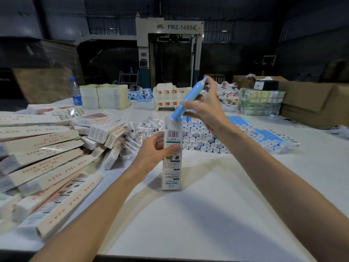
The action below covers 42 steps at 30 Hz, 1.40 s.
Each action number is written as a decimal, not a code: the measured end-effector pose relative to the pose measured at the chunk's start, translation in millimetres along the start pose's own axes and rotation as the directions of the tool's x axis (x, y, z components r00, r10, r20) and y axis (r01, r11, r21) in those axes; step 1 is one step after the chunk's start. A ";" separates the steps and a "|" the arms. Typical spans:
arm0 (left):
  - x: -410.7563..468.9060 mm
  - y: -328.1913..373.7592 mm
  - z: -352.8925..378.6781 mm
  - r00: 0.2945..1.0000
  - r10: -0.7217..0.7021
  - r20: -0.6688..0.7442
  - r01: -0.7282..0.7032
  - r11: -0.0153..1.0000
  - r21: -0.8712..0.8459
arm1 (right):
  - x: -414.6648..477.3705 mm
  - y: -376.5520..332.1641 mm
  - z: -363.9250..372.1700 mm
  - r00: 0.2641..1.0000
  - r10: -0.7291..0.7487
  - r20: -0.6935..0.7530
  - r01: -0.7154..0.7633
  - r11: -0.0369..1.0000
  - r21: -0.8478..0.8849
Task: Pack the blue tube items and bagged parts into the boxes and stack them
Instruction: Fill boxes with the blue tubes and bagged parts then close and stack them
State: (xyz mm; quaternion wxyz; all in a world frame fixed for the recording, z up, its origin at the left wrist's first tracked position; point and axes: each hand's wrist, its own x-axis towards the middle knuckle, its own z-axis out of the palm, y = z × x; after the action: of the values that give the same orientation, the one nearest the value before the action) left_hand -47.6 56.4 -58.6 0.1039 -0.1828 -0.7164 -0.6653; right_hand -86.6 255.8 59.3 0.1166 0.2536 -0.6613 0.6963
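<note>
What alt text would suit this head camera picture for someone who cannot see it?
A person's right hand slides a blue tube into the open top of an upright white box steadied by the left hand on a white table. Filled boxes lie piled left; more blue tubes are stacked behind.

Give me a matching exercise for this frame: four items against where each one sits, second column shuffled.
Items:
1. blue tube
2. upright box
3. water bottle
4. stack of filled boxes

Places:
A. far left of the table, standing
B. right hand, tilted, lower end at the box mouth
C. near left of the table, lying flat
D. left hand, standing on the table

Pairs: 1-B, 2-D, 3-A, 4-C
</note>
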 end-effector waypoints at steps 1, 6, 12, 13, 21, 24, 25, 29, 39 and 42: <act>-0.4 0.2 -0.2 1.000 0.006 0.001 -0.006 1.000 0.002 | -1.2 2.8 3.4 1.000 -0.002 0.015 0.003 0.998 -0.056; -0.2 0.7 0.5 1.000 0.008 0.018 -0.009 0.999 0.042 | 1.3 4.4 6.3 0.987 -0.095 0.127 0.148 0.846 -0.513; 1.6 6.2 -8.3 0.999 -0.024 -0.023 0.026 0.995 0.099 | -9.5 23.1 16.7 0.959 -0.037 0.282 0.227 0.699 -0.678; 2.9 7.6 -12.9 0.999 -0.032 -0.036 0.036 0.992 0.117 | -12.2 29.1 18.5 0.955 -0.050 0.293 0.246 0.689 -0.682; -5.7 4.1 -72.0 0.967 -0.086 -0.239 0.128 0.978 0.166 | -19.6 83.8 19.8 0.992 -0.126 0.022 0.115 0.807 -0.579; -7.1 -1.5 -83.9 0.949 -0.112 -0.295 0.149 0.983 0.109 | -21.3 110.1 23.4 0.993 0.029 0.116 0.069 0.651 -0.756; -7.0 -2.4 -85.2 0.945 -0.113 -0.306 0.151 0.983 0.103 | -23.0 118.9 27.2 0.980 0.091 0.179 0.092 0.588 -0.804; -6.5 -4.1 -85.3 0.946 -0.115 -0.304 0.154 0.982 0.109 | -31.1 148.2 41.2 0.928 0.285 0.237 0.154 0.286 -0.946; -3.6 -10.1 -67.7 0.966 -0.063 -0.250 0.087 0.992 0.089 | -39.3 112.6 21.5 0.993 0.040 0.112 0.089 0.380 -0.921; -4.8 -10.1 -50.3 0.980 -0.033 -0.196 0.055 0.992 0.112 | -40.2 66.0 5.0 0.994 -0.102 0.045 0.097 0.582 -0.807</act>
State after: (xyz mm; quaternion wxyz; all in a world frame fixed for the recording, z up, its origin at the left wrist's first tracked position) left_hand -52.1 5.5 -65.1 0.1691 -0.0947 -0.7443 -0.6391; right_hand -84.5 251.4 -17.9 0.2597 0.2075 -0.8895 0.3137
